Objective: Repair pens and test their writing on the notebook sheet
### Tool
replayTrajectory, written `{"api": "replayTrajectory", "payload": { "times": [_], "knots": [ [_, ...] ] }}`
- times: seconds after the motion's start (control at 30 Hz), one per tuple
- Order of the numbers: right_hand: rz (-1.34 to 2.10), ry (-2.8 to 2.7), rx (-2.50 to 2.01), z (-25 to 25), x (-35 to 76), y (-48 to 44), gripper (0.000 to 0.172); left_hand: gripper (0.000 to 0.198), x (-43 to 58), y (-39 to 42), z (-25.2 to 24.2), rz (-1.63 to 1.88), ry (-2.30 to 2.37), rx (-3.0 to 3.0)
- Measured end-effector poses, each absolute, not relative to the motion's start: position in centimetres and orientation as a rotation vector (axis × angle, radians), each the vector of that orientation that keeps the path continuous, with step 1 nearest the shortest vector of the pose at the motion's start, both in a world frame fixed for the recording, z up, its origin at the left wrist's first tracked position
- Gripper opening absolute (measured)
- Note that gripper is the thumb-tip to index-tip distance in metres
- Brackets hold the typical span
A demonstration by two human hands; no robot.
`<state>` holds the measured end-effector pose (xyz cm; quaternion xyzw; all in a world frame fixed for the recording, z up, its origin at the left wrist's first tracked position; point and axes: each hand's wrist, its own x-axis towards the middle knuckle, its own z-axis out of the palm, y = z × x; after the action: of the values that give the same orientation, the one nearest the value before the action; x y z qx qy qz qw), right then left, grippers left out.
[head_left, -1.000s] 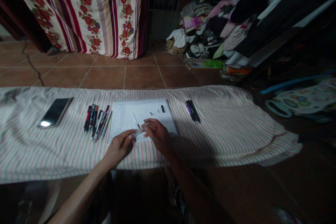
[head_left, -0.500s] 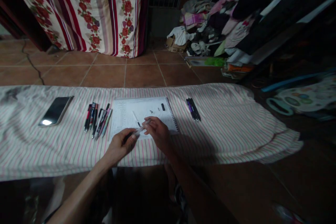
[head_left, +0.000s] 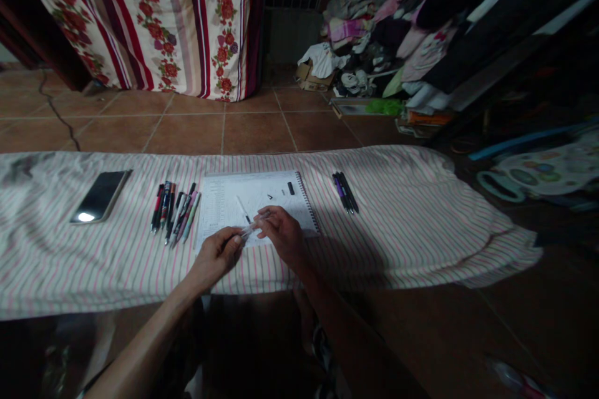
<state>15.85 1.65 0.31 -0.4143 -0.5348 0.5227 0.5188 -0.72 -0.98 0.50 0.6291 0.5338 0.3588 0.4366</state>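
Between my two hands, over the near part of a spiral notebook (head_left: 224,199), is a clear pen barrel (head_left: 250,230). My left hand (head_left: 218,255) is closed around its lower left end. The fingers of my right hand (head_left: 283,234) pinch its upper right end. Just beyond them on the page lies a thin white ink refill (head_left: 241,207) with a dark end. A small metallic pen tip (head_left: 270,196), a tiny grey piece and a short black grip or cap (head_left: 291,188) rest on the right of the page.
Left of the notebook lie several pens (head_left: 175,215) and a phone (head_left: 102,197). A few dark pens (head_left: 345,192) are on its right. All rest on a striped cloth (head_left: 412,218). Beyond are a floral curtain (head_left: 182,25), tiled floor and a heap of clothes (head_left: 369,37).
Both hands stay almost in place on the clear barrel, with the right fingers shifting slightly at its upper end. The loose pieces on the notebook have not moved.
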Motion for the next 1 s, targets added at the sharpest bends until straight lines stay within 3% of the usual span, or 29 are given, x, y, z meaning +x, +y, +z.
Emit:
{"api": "replayTrajectory", "payload": {
  "times": [0.6,1.0],
  "knots": [
    [1.280,-1.256,-1.036,0.81,15.72,1.57,0.017,0.029,-0.77,-1.08,0.38,0.831,1.311,1.552],
    [1.289,-1.267,-0.984,0.59,15.85,1.55,0.017,0.036,-0.44,-1.36,0.35,0.828,1.160,1.225]
  ]
}}
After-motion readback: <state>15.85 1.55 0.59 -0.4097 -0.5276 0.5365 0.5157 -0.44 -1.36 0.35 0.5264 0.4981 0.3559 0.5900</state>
